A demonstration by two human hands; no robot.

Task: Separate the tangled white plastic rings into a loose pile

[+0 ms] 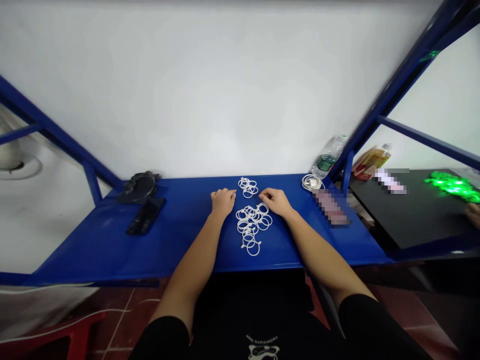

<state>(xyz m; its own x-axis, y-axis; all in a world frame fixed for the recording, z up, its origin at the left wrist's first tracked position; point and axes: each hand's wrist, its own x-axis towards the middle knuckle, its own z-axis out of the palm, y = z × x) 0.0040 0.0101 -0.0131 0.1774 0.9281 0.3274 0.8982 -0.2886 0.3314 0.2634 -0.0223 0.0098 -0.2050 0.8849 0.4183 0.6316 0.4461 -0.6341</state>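
Our left grip [223,201] lies knuckles up on the blue counter [180,235], fingers curled under; we cannot tell whether they close on anything. Our right grip [275,200] rests the same way a little apart from it, fingertips bent toward the middle, and again we cannot tell if they pinch something or lie loose. Between the two, toward the wall, sits a small cluster of rings [248,186], white and thin, near both grips. Closer to us, between our forearms, spreads the larger heap of white rings [253,225], its top edge just beside the right grip's fingers.

Off to the left a black phone [146,216] lies flat, with a dark bundle [138,186] just behind it. To the right a coiled white cable [311,182] lies beside a clear bottle [329,155] that leans against the blue frame. Beyond the frame stands an amber bottle [373,160] by a black table [412,215] with green lights [453,185], and another person's hand [474,215] shows at the edge
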